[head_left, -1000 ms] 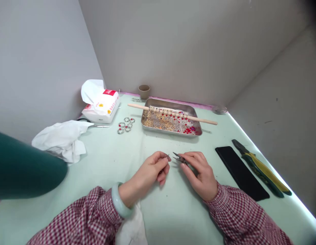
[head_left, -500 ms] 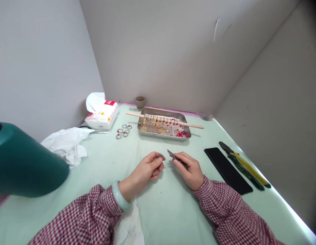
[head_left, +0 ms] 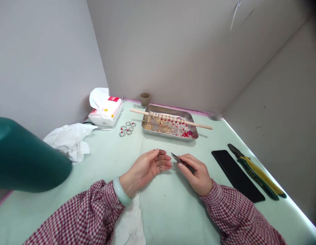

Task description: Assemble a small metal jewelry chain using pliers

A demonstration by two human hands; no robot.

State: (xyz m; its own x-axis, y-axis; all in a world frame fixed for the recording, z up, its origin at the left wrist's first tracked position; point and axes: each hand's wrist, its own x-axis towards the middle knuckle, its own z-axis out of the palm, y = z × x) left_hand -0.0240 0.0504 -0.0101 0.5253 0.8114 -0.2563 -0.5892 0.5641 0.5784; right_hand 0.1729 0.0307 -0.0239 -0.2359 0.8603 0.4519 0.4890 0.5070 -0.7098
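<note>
My left hand [head_left: 145, 168], a pale green bangle [head_left: 121, 193] at its wrist, is turned palm up. Its thumb and index finger pinch one end of a short beaded strand [head_left: 160, 162], which hangs down across the other fingers. Just to the right, my right hand [head_left: 196, 173] is wrapped around small pointed pliers [head_left: 176, 158]. Their dark handles are mostly hidden in the palm, and the metal tip points toward my left fingers without touching the strand. Beyond my hands lie several beaded rings [head_left: 127, 129] with red beads.
A metal tray [head_left: 170, 136] of gold, clear and red beads has a wooden stick [head_left: 202, 126] across it. Tissues [head_left: 107, 112], a cup [head_left: 145, 98] and a green bottle [head_left: 32, 156] stand leftward. On the right lie a black slab [head_left: 236, 175] and large pliers [head_left: 257, 173].
My left hand has opened up from a curled pinch, so its palm and the beaded strand now show. The pliers stay in my right hand. The whole view has shifted slightly.
</note>
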